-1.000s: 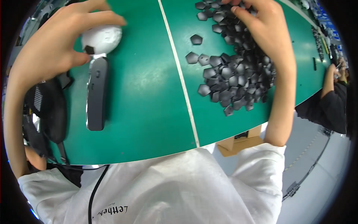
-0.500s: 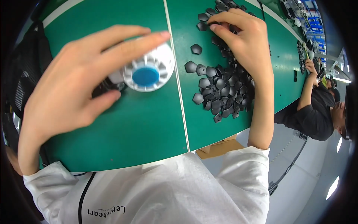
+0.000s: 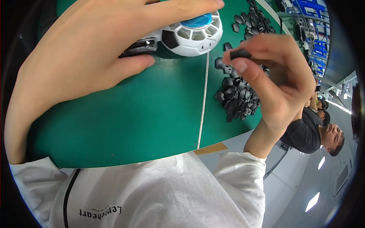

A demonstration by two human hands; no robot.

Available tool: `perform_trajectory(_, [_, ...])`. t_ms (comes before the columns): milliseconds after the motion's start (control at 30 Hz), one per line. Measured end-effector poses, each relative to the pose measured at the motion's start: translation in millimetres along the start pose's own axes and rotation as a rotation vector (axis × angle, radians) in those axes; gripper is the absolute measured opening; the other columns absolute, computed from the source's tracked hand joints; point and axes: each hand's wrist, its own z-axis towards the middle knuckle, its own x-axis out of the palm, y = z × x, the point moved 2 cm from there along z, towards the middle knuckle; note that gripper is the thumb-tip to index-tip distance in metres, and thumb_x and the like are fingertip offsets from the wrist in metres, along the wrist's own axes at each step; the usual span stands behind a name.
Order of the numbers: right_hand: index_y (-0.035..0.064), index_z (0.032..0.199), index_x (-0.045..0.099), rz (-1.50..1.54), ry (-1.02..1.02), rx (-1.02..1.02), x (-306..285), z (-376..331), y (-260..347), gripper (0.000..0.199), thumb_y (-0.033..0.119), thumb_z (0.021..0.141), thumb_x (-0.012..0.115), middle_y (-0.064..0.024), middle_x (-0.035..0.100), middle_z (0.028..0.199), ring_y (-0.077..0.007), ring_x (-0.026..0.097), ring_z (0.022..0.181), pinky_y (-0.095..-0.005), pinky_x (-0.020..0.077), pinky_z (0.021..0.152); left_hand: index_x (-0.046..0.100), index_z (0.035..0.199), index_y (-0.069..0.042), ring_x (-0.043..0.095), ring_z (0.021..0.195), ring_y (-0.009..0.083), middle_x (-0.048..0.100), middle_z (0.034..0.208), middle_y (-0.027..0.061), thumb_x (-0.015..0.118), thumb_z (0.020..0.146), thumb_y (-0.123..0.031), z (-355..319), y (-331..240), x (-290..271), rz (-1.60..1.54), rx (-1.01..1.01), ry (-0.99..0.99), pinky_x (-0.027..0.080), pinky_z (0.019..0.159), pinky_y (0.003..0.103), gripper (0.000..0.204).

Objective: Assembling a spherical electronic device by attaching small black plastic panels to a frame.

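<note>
My left hand [image 3: 87, 57] is curled round a white dome-shaped part [image 3: 201, 47], its index finger stretched over the top. The dome has ribbed openings, a blue round centre [image 3: 197, 21] and a black panel [image 3: 170, 38] in its side. By my left thumb is a glossy black piece [image 3: 144, 47], partly hidden by the hand. Right of the dome, my right hand [image 3: 283, 74] pinches a small black pentagonal piece [image 3: 240, 54] between thumb and fingertips, seen nearly edge-on. Behind and below it lies a heap of black pentagonal pieces [image 3: 239, 93], partly covered by the hand.
More black pieces [image 3: 256, 19] are strewn toward the far right of the green table [image 3: 125, 133]. A white strip [image 3: 203, 106] runs across the tabletop. Brown cardboard [image 3: 212, 148] shows below the near edge. A person in a black shirt [image 3: 302, 133] is at the right.
My right hand has come back from the far pieces with a black pentagonal piece in its pinch. My left hand and the dome have moved up and right, and the dome is tilted differently.
</note>
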Motion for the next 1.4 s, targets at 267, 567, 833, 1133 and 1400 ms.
perform_trajectory(267, [-0.0036, 0.087, 0.074, -0.247, 0.177, -0.379, 29.9, 13.9, 15.0, 0.023, -0.007, 0.064, 0.074, -0.0117, 0.068, 0.081, -0.0202, 0.060, 0.069, -0.0271, 0.0490, 0.067, 0.062, 0.135, -0.007, 0.066, 0.104, 0.0290, 0.067, 0.127, 0.0109, 0.075, 0.059, 0.005, -28.4, 16.4, 6.5, -0.105, 0.018, -0.103, 0.054, 0.091, 0.034, 0.077])
perform_trajectory(567, [-0.0017, 0.078, 0.071, -0.653, 0.024, -0.462, 39.4, 19.5, 36.0, 0.020, -0.003, 0.059, 0.079, -0.0089, 0.065, 0.080, -0.0197, 0.056, 0.068, -0.0270, 0.0464, 0.064, 0.065, 0.128, -0.009, 0.069, 0.084, 0.0247, 0.071, 0.115, 0.0103, 0.072, 0.067, 0.008, -13.9, 27.5, -6.3, -0.200, 0.041, -0.112, 0.059, 0.074, 0.030, 0.064])
perform_trajectory(833, [-0.0011, 0.086, 0.072, -0.458, 0.082, -0.455, 37.0, 27.7, 26.6, 0.028, -0.001, 0.061, 0.083, -0.0081, 0.066, 0.083, -0.0178, 0.058, 0.071, -0.0267, 0.0483, 0.063, 0.068, 0.114, -0.005, 0.066, 0.068, 0.0263, 0.070, 0.091, 0.0118, 0.073, 0.072, -0.002, 10.5, 36.9, -13.4, -0.515, 0.071, -0.020, 0.056, 0.063, 0.032, 0.042])
perform_trajectory(1133, [-0.0011, 0.095, 0.071, -0.346, 0.034, -0.416, 29.4, 34.5, 19.1, 0.040, 0.004, 0.060, 0.089, -0.0085, 0.068, 0.088, -0.0178, 0.061, 0.075, -0.0276, 0.0508, 0.064, 0.063, 0.100, -0.006, 0.060, 0.061, 0.0254, 0.069, 0.083, 0.0092, 0.076, 0.070, -0.004, 34.7, 47.2, -33.4, -0.407, 0.005, 0.372, 0.053, 0.058, 0.032, 0.033])
perform_trajectory(1400, [-0.0022, 0.095, 0.071, -0.422, -0.095, -0.798, 30.8, 29.1, 7.5, 0.039, 0.007, 0.063, 0.090, -0.0119, 0.068, 0.088, -0.0202, 0.061, 0.072, -0.0287, 0.0516, 0.064, 0.060, 0.084, -0.006, 0.054, 0.059, 0.0283, 0.066, 0.072, 0.0073, 0.077, 0.069, -0.008, 47.6, 41.2, -30.2, -0.513, 0.132, 0.303, 0.046, 0.058, 0.035, 0.022])
